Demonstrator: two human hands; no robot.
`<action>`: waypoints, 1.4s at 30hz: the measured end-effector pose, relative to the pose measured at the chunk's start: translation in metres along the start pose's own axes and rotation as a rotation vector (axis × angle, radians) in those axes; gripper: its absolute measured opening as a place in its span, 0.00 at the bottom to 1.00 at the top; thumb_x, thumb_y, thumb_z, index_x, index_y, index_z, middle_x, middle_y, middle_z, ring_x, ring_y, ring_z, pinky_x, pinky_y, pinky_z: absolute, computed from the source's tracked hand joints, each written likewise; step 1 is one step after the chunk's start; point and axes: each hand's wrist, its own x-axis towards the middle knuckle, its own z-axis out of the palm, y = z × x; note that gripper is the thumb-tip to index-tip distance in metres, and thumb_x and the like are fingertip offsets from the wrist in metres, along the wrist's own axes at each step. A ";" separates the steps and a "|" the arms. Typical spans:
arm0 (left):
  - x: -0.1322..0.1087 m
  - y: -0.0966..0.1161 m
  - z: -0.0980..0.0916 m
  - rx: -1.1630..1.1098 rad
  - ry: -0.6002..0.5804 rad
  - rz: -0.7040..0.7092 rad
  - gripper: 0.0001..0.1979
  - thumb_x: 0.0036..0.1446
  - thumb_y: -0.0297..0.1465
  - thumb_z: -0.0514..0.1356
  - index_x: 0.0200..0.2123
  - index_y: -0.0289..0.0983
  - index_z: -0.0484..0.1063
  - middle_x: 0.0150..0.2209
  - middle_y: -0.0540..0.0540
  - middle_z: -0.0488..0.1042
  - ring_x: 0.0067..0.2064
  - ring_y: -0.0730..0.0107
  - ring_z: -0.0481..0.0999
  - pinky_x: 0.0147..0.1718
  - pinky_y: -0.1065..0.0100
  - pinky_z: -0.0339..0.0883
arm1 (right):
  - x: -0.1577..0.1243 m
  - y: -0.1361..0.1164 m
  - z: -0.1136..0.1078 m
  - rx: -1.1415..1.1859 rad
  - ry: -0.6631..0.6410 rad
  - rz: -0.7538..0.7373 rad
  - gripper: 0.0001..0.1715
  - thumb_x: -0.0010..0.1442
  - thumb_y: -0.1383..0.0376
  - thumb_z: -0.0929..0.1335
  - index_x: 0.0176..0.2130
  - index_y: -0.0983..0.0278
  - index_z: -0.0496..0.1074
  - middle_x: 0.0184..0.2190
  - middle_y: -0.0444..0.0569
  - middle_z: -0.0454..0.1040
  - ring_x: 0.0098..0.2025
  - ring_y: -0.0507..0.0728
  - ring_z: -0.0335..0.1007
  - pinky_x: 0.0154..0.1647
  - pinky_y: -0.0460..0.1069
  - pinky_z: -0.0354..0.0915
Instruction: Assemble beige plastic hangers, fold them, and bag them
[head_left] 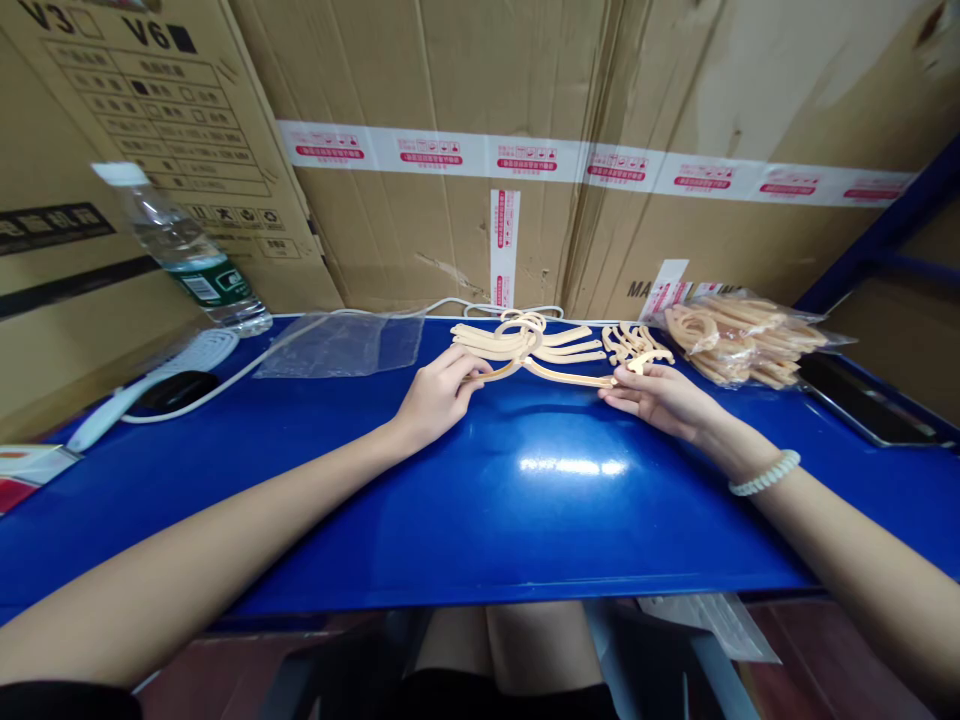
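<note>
Between my two hands is a beige plastic clothes hanger point(566, 377), its two curved arms meeting at the middle. My left hand point(435, 397) pinches the end of its left arm. The tip of the right arm is gripped by my right hand point(664, 402), thumb and fingers closed. A small pale piece point(639, 364) shows at the right thumb; whether it is held too is unclear. Just behind lie several similar beige hanger arms point(577, 345) and a ring-like part point(525, 325). Small curved beige pieces point(626, 338) are heaped beyond my right hand.
On the blue table point(450, 520), a bag of beige parts point(742, 335) and a phone point(870, 400) lie right. At left are a water bottle point(199, 255), hairbrush point(161, 375), black oval object point(178, 391), cable point(277, 347) and clear bag point(345, 345). Cardboard point(435, 230) stands behind.
</note>
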 end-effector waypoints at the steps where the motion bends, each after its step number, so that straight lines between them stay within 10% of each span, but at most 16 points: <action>1: 0.000 0.000 0.000 -0.003 0.002 0.003 0.09 0.60 0.18 0.60 0.39 0.36 0.73 0.38 0.47 0.75 0.38 0.68 0.75 0.39 0.67 0.72 | 0.000 0.000 0.000 -0.004 0.006 0.001 0.07 0.60 0.75 0.73 0.30 0.67 0.76 0.28 0.53 0.81 0.33 0.55 0.82 0.48 0.50 0.79; 42: 0.008 0.004 -0.018 0.050 -0.166 0.106 0.08 0.63 0.25 0.59 0.43 0.36 0.76 0.42 0.43 0.80 0.43 0.65 0.80 0.43 0.65 0.75 | -0.002 0.006 0.006 -0.100 0.102 -0.444 0.23 0.41 0.56 0.83 0.33 0.61 0.76 0.32 0.45 0.78 0.31 0.54 0.77 0.37 0.51 0.77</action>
